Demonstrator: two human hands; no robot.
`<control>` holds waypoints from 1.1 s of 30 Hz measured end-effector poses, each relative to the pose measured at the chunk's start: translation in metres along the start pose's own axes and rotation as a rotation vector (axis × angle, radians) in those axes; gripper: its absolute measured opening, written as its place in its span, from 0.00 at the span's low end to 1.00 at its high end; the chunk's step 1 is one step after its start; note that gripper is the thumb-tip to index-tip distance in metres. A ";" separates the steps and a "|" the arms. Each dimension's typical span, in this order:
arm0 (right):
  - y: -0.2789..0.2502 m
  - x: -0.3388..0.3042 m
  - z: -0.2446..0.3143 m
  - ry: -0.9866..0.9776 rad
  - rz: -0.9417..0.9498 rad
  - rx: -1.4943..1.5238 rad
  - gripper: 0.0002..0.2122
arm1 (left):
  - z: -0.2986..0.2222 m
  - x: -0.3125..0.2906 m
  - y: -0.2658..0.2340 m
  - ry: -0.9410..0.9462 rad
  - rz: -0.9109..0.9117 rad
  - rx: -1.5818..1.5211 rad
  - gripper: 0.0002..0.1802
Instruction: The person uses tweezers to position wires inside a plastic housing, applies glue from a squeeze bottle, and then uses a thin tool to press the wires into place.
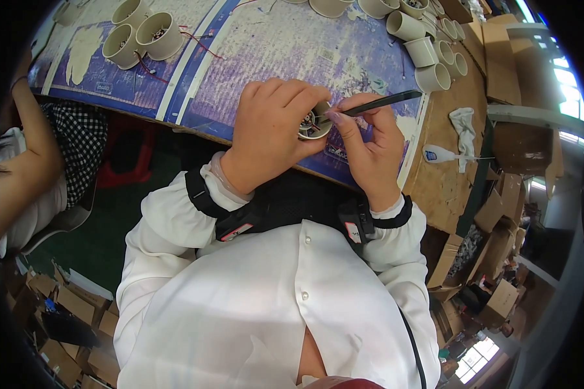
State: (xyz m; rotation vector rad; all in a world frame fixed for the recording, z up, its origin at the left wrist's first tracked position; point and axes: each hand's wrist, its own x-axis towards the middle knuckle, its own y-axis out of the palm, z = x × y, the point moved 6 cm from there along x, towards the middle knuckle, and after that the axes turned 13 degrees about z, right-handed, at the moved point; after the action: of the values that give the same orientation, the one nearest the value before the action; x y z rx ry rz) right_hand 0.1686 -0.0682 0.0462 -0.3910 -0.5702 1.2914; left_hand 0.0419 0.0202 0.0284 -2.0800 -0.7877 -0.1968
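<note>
My left hand (271, 126) is wrapped around a cream plastic cup-shaped housing (322, 129), tilted so that its open mouth faces me. Inside the housing sits a round part (307, 122) with dark and metallic pieces, like a small motor. Between the thumb and fingers of my right hand (370, 144) are slim black tweezers (389, 99). Their thin tip reaches into the mouth of the housing, and the broad end points to the upper right. Exactly what the tip touches is too small to make out.
Three similar cups (158, 37) with trailing wires stand at the table's upper left. More cups (433, 76) cluster at the upper right. A white squeeze bottle (438, 154) and a cloth (462, 133) lie on cardboard (444, 188). Another person's arm (36, 142) is at left.
</note>
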 end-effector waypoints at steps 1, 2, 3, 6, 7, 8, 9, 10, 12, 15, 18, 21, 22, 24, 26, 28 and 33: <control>0.001 0.000 -0.001 0.014 0.006 0.000 0.07 | 0.000 0.000 0.000 -0.002 0.004 0.001 0.26; 0.002 0.000 -0.001 0.015 0.004 0.000 0.07 | 0.000 0.000 0.001 -0.001 0.006 0.001 0.26; 0.002 0.001 -0.001 0.016 0.000 0.016 0.07 | 0.001 0.000 0.001 -0.003 0.006 -0.004 0.26; 0.003 0.001 -0.001 0.016 -0.010 0.047 0.07 | 0.002 -0.001 0.002 -0.005 0.006 -0.011 0.26; 0.003 0.001 -0.001 0.018 -0.015 0.049 0.07 | 0.002 -0.001 0.002 -0.004 0.006 -0.010 0.26; 0.003 0.001 -0.002 0.021 -0.019 0.052 0.08 | 0.002 -0.001 0.002 -0.003 0.005 -0.009 0.26; 0.003 0.001 -0.002 0.024 -0.024 0.054 0.08 | 0.002 0.000 0.002 -0.002 0.005 -0.009 0.26; 0.002 0.001 -0.002 0.023 -0.026 0.054 0.08 | 0.002 0.000 0.002 0.000 0.005 -0.008 0.26; 0.002 0.001 -0.001 0.004 -0.018 0.001 0.08 | 0.001 0.000 0.002 0.001 0.003 -0.009 0.26; 0.002 0.001 0.001 -0.033 -0.021 -0.056 0.08 | 0.001 0.000 0.002 0.003 0.004 -0.010 0.26; 0.003 0.001 0.004 -0.086 -0.033 -0.115 0.08 | 0.000 0.000 0.001 0.004 0.006 -0.012 0.26; 0.002 0.002 0.003 -0.082 -0.041 -0.082 0.08 | -0.002 0.002 -0.002 0.007 0.004 0.002 0.25; 0.002 0.002 0.004 -0.082 -0.042 -0.083 0.08 | -0.001 0.002 -0.001 0.008 0.004 0.001 0.25; 0.002 0.003 0.005 -0.094 -0.042 -0.100 0.07 | 0.001 0.001 0.002 0.002 0.014 -0.011 0.26; 0.002 0.003 0.006 -0.101 -0.043 -0.108 0.07 | 0.001 0.001 0.002 -0.001 0.019 -0.016 0.27; 0.002 0.003 0.009 -0.110 -0.041 -0.158 0.06 | 0.000 0.002 0.000 0.011 0.007 -0.006 0.25; 0.002 0.004 0.014 -0.147 -0.027 -0.239 0.05 | -0.001 0.002 -0.001 0.019 0.000 -0.002 0.24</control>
State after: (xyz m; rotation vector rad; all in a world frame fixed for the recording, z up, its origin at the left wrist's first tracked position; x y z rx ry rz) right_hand 0.1593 -0.0648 0.0568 -0.4858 -0.8564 1.2360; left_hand 0.0427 0.0206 0.0302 -2.0775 -0.7764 -0.2171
